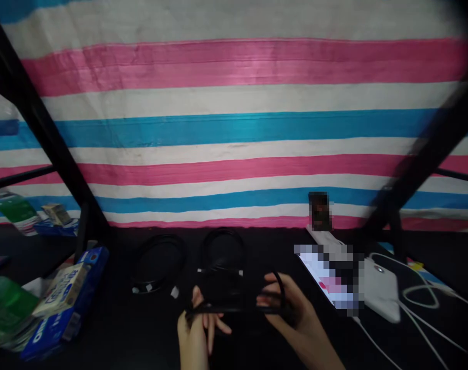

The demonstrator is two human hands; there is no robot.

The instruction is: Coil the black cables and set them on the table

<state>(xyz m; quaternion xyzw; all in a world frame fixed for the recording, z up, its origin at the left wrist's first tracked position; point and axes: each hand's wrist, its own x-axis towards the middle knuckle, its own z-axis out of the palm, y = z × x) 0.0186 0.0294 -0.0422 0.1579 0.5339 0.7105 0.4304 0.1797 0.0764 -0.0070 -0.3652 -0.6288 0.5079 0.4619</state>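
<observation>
Both my hands hold a black cable (234,308) stretched into a flat loop over the dark table (114,334). My left hand (197,329) pinches its left end with fingers curled. My right hand (291,313) grips the right end, where the cable bends round my fingers. Just beyond lie two more coiled black cables: one (223,254) straight ahead with white-tipped plugs, another (159,267) to its left.
A white power bank (382,290) with white leads (423,303) and a phone (326,277) lie at the right. Blue biscuit packs (60,313) and a green bottle (16,210) sit at the left. Black frame bars (45,133) slant on both sides. A striped sheet (234,118) hangs behind.
</observation>
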